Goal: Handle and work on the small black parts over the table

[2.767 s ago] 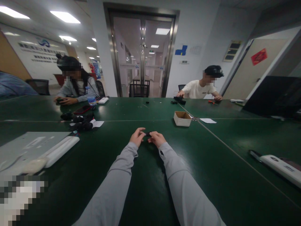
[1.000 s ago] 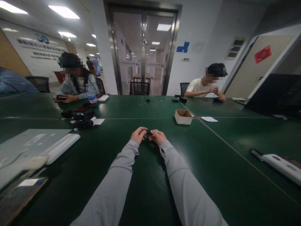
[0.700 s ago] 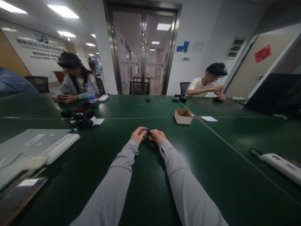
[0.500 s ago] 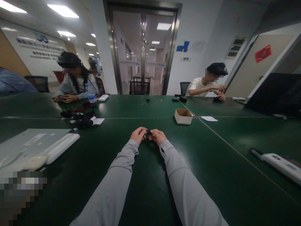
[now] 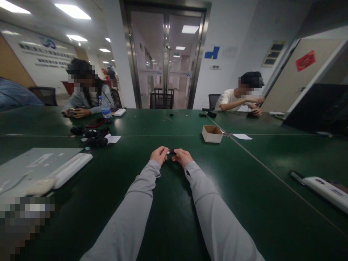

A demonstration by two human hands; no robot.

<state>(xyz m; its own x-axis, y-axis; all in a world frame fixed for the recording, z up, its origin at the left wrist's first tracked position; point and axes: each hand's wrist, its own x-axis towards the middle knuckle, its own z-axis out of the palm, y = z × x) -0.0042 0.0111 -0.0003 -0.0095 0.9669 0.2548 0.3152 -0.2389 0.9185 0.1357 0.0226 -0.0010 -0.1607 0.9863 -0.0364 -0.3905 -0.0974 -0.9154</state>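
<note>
Between my hands, over the green table, is a small black object with a bright silvery end (image 5: 171,152); its exact kind is too small to make out. My left hand (image 5: 159,155) pinches the silvery end with thumb and fingertips. On the other side, my right hand (image 5: 182,157) is closed on the black end, its fingers curled. Both hands stay close together, with the fingertips partly covering the object. An open cardboard box (image 5: 212,134) stands beyond my right hand, apart from it.
On the green table (image 5: 174,125), black gear (image 5: 94,137) and a water bottle (image 5: 105,108) stand to the left. A grey panel (image 5: 35,166) lies nearer, beside a white bar (image 5: 73,170). White paper (image 5: 242,136) and a white device (image 5: 326,190) lie right. Two people sit opposite.
My left hand has shifted very slightly left, and more of the silvery end shows between the hands. My right hand has hardly moved.
</note>
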